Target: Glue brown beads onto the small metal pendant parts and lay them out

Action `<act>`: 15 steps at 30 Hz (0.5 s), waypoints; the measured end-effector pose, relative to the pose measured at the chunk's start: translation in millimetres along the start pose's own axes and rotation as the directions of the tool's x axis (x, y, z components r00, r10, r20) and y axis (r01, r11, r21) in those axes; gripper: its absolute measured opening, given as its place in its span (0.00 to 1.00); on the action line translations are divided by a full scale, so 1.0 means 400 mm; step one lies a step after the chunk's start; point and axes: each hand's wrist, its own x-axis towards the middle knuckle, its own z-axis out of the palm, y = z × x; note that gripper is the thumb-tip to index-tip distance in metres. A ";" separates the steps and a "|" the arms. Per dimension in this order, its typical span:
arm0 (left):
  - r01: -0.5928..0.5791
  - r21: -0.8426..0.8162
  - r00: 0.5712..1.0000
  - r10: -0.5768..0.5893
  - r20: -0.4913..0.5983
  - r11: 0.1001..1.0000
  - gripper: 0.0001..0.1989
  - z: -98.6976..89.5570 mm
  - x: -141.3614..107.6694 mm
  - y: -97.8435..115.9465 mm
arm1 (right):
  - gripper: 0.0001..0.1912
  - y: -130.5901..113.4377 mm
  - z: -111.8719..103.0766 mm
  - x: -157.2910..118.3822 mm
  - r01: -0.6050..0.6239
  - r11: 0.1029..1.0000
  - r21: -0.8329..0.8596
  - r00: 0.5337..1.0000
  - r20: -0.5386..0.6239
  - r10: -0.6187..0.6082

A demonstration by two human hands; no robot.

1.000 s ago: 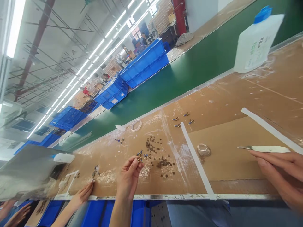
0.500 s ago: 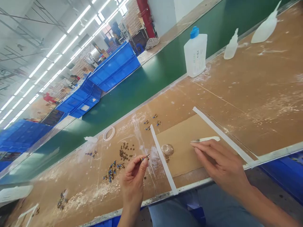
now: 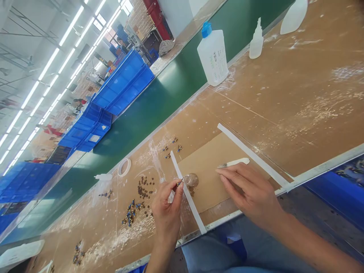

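Note:
My left hand pinches a small blue-and-gold piece between thumb and forefinger. The piece's thin dark tip points right, close to the rim of a small clear glass cup; contact is unclear. My right hand has its fingers stretched to the left over the cardboard sheet, with a gap between forefinger and thumb. Just beyond the forefinger lies a white-handled tool with a metal tip, its lower edge partly covered. Small dark round beads and similar blue-and-gold pieces lie left of my left hand.
Strips of white tape border the cardboard. A blue-capped bottle and a nozzle bottle stand at the back. A tape roll lies farther left. Beyond the bench, blue crates stand past a green belt.
My left hand has carried the small piece right, up to the glass cup. My right hand stays beside the tool. The whole view has shifted somewhat.

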 end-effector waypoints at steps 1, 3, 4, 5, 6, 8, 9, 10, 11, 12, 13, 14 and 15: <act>-0.003 0.011 1.000 0.003 0.005 1.000 0.06 0.000 0.001 0.004 | 0.11 0.000 0.000 0.001 -0.002 1.000 0.002 1.000 0.001 0.002; -0.001 0.028 1.000 0.001 0.005 1.000 0.06 -0.001 0.002 0.010 | 0.12 -0.001 -0.001 0.002 -0.012 1.000 0.008 1.000 -0.003 0.012; -0.002 0.038 1.000 0.002 0.006 0.999 0.06 -0.001 0.003 0.012 | 0.12 -0.001 -0.002 0.003 -0.017 1.000 0.009 1.000 -0.004 0.017; -0.007 0.046 1.000 0.007 0.006 0.999 0.06 -0.001 0.003 0.013 | 0.12 -0.002 -0.002 0.003 -0.020 1.000 0.008 1.000 -0.008 0.020; -0.013 0.053 1.000 0.013 0.009 0.999 0.06 -0.001 0.004 0.013 | 0.12 -0.003 -0.003 0.004 -0.019 1.000 0.008 1.000 -0.008 0.019; -0.021 0.061 1.000 0.020 0.015 0.998 0.06 0.001 0.006 0.012 | 0.12 -0.003 -0.003 0.005 -0.014 1.000 0.004 1.000 -0.009 0.014; -0.022 0.060 1.000 0.021 0.016 0.998 0.06 0.003 0.007 0.011 | 0.12 -0.003 -0.003 0.005 -0.012 1.000 0.002 1.000 -0.010 0.012; -0.020 0.056 1.000 0.020 0.016 0.998 0.05 0.004 0.007 0.010 | 0.12 -0.003 -0.003 0.005 -0.010 1.000 0.001 1.000 -0.011 0.010; -0.017 0.050 1.000 0.017 0.012 0.999 0.05 0.005 0.006 0.008 | 0.12 -0.003 -0.003 0.005 -0.009 1.000 0.002 1.000 -0.015 0.009; -0.010 0.039 1.000 0.010 0.008 0.999 0.05 0.005 0.004 0.007 | 0.12 -0.003 -0.004 0.005 -0.008 1.000 0.005 1.000 -0.019 0.008; 0.002 0.024 1.000 -0.002 0.002 1.000 0.06 0.004 0.002 0.006 | 0.12 -0.002 -0.004 0.006 -0.006 1.000 0.009 1.000 -0.024 0.006; 0.021 0.001 1.000 -0.021 -0.009 1.000 0.06 0.001 -0.003 0.006 | 0.13 -0.002 -0.004 0.006 -0.002 1.000 0.014 1.000 -0.027 0.003; 0.049 -0.029 0.998 -0.050 -0.030 0.998 0.06 -0.003 -0.009 0.005 | 0.13 -0.001 -0.005 0.006 -0.001 1.000 0.019 1.000 -0.031 0.002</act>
